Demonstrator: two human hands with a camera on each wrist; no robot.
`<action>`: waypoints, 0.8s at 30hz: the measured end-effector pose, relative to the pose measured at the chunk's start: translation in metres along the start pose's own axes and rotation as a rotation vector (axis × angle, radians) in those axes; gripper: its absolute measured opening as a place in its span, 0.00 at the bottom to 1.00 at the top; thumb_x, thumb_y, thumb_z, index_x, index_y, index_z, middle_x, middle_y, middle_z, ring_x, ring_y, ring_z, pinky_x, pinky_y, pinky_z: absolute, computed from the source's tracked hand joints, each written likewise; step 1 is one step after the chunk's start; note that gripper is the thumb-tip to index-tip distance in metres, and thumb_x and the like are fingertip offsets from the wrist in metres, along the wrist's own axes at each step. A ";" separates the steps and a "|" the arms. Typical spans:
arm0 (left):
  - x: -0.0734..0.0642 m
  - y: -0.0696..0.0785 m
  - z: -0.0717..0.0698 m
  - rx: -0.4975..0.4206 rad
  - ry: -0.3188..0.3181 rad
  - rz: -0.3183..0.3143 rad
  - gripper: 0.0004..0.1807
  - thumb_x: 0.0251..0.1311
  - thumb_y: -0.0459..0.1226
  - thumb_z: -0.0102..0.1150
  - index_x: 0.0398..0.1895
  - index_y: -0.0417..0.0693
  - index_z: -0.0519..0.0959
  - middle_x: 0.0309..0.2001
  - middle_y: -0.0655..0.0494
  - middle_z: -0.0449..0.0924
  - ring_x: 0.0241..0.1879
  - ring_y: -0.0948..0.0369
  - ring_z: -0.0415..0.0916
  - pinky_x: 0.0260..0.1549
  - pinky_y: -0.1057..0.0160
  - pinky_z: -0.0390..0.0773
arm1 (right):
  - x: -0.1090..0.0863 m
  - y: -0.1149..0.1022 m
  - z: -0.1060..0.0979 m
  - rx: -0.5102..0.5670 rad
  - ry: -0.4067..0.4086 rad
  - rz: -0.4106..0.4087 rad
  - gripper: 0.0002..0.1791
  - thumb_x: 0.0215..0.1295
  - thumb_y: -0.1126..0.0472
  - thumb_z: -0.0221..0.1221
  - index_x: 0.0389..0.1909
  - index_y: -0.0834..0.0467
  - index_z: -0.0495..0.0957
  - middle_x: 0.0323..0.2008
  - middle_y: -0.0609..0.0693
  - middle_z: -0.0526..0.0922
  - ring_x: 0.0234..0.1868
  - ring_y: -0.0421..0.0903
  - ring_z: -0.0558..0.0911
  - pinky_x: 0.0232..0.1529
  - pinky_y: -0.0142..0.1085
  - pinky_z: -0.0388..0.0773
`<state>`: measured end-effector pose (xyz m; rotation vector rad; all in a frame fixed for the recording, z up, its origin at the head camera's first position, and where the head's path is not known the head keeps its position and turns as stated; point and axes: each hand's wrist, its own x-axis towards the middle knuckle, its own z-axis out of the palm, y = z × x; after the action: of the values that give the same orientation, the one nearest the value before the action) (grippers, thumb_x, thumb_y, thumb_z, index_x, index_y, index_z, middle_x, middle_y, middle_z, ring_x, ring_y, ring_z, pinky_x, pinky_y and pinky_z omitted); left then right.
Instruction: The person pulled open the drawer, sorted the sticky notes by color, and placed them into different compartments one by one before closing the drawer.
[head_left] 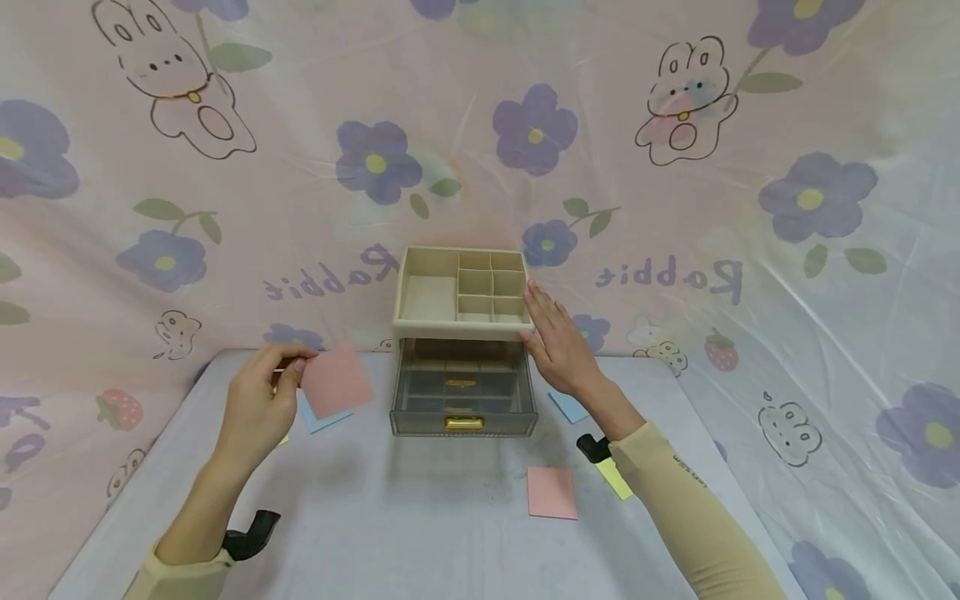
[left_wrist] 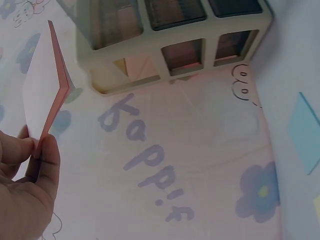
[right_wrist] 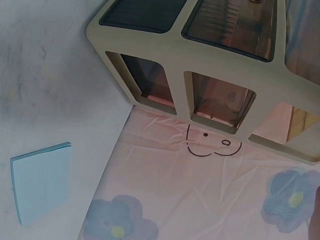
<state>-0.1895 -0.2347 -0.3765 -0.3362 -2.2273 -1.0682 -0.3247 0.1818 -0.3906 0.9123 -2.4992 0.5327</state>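
- Cream organizer (head_left: 461,331): smooth plastic by its look, with a soft satin finish.
- Drawer (head_left: 420,426): smoky, see-through plastic, smooth and glossy.
- Drawer handle (head_left: 463,423): shiny gold, metallic-looking.
- Raised pink pad (head_left: 337,382) and flat-lying pink pad (head_left: 552,492): 2 blocks of matt, smooth paper.
- Blue pad (right_wrist: 42,182): matt paper, its edge finely layered.
- White tabletop (head_left: 390,533): smooth, mostly matt, faintly smudged.
- Printed backdrop (head_left: 465,50): thin, creased sheeting with a slight sheen; cloth or plastic, unclear.
- Sleeve (head_left: 697,517): matt, finely wrinkled cloth.
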 end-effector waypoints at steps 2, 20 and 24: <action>0.004 0.005 -0.001 -0.006 0.002 -0.011 0.10 0.73 0.23 0.52 0.49 0.35 0.83 0.42 0.48 0.81 0.36 0.69 0.74 0.39 0.82 0.72 | 0.000 0.000 0.000 -0.003 0.002 -0.002 0.35 0.84 0.53 0.43 0.83 0.64 0.47 0.84 0.58 0.47 0.83 0.56 0.50 0.81 0.57 0.46; 0.042 0.059 0.017 -0.117 0.007 0.006 0.10 0.74 0.25 0.53 0.48 0.36 0.84 0.46 0.45 0.81 0.40 0.61 0.75 0.36 0.77 0.73 | 0.000 -0.001 0.000 -0.020 0.007 -0.011 0.36 0.85 0.48 0.39 0.83 0.65 0.48 0.84 0.58 0.47 0.83 0.56 0.50 0.79 0.59 0.49; 0.047 0.068 0.026 -0.142 -0.024 0.018 0.10 0.73 0.23 0.53 0.48 0.35 0.84 0.46 0.45 0.81 0.41 0.57 0.76 0.35 0.76 0.73 | 0.000 -0.001 0.000 -0.017 0.000 -0.005 0.36 0.85 0.48 0.39 0.83 0.65 0.47 0.84 0.57 0.46 0.83 0.56 0.50 0.80 0.57 0.47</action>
<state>-0.2049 -0.1731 -0.3172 -0.4307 -2.1705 -1.2213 -0.3241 0.1813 -0.3905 0.9114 -2.4968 0.5086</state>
